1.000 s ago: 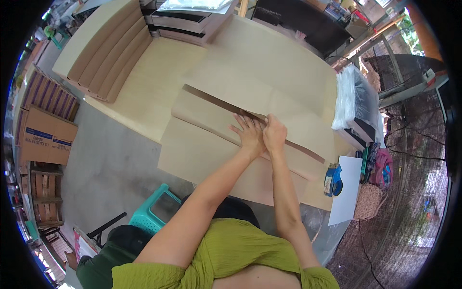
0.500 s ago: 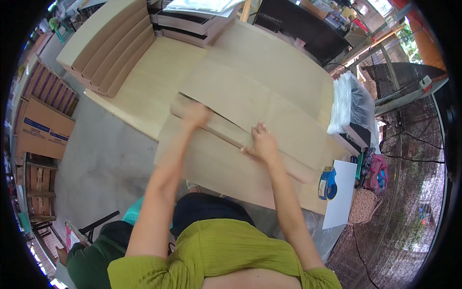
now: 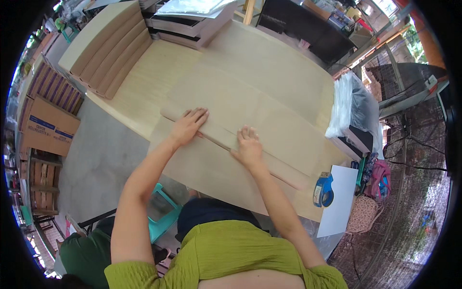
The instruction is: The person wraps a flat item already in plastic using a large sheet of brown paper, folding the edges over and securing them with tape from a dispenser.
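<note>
A large sheet of brown kraft paper (image 3: 207,168) covers much of the table, with a long folded strip (image 3: 276,171) running slantwise across it. My left hand (image 3: 189,127) lies on the upper left part of this strip, fingers stretched and palm down. Farther right along the same strip rests my right hand (image 3: 249,148), its fingers extended, the thumb at the near edge. Both hands press from above and grip nothing. Beyond the strip spreads a flat brown panel (image 3: 226,101); whether something lies beneath the paper is hidden.
Brown paper-covered bundles (image 3: 108,53) stand at the table's far left, beside stacked dark-and-white boards (image 3: 178,26). A blue tape dispenser (image 3: 323,189) and a white sheet (image 3: 339,200) lie at right. Plastic-wrapped packs (image 3: 353,111) stand behind them. A turquoise stool (image 3: 163,216) is below left.
The raised brown flap now lies down over the strip. My left hand has moved slightly nearer and flattened; my right hand has shifted left. More of the stool shows.
</note>
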Tool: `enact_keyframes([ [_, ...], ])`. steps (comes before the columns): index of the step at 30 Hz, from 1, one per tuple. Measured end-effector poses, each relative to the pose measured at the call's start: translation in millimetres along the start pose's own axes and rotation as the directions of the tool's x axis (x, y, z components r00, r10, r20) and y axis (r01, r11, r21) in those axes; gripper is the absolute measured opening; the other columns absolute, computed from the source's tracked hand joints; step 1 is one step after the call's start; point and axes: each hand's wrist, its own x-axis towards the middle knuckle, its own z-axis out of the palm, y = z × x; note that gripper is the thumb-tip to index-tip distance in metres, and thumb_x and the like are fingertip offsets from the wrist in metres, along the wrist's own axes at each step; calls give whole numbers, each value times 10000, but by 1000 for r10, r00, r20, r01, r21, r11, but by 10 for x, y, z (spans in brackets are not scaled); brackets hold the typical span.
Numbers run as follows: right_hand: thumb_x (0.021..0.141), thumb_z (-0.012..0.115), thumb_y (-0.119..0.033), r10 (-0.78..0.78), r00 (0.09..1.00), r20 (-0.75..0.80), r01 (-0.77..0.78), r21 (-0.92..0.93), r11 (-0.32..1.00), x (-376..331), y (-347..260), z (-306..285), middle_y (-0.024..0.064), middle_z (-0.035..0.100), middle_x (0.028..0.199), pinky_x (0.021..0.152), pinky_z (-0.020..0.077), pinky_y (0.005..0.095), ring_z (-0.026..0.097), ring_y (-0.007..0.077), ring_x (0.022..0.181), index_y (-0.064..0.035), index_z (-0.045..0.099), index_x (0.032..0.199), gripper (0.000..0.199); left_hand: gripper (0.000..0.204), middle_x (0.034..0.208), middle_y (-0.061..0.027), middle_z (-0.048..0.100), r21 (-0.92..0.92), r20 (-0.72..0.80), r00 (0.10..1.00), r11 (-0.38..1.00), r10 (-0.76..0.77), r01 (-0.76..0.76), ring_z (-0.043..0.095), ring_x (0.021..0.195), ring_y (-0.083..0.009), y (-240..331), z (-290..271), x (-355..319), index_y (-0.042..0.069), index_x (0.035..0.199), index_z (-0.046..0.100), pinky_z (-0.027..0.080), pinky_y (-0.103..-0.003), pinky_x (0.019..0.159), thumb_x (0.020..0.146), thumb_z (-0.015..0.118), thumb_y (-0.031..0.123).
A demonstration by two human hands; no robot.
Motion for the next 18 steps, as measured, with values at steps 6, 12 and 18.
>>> enact_keyframes([
  [6,868,716,-363,66,963,-263,58,438,897,-541,669,-147,168,591,1358,1154,324,513,588,299,1220,-92,646,1256,478,856,1483,-132,445,28,-14,1000,1000,-9,10,419,1383,-331,40,93,62,45,1439,446,391,-464,1117,695,813,256],
  [12,839,739,-169,704,495,-509,-673,288,681,-2229,2278,180,233,588,1122,928,468,482,599,392,1037,-21,466,1340,590,844,1497,-133,410,26,47,995,996,-86,85,414,1377,-356,125,-40,62,83,1446,440,389,-471,1119,707,811,255],
  [18,756,801,-147,841,457,-290,-855,119,506,-2607,2590,656,251,550,1080,932,446,539,570,463,1023,-69,140,1586,1064,862,1505,-151,389,50,27,997,996,-73,72,402,1375,-383,83,27,117,140,1462,439,393,-475,1111,701,816,292],
])
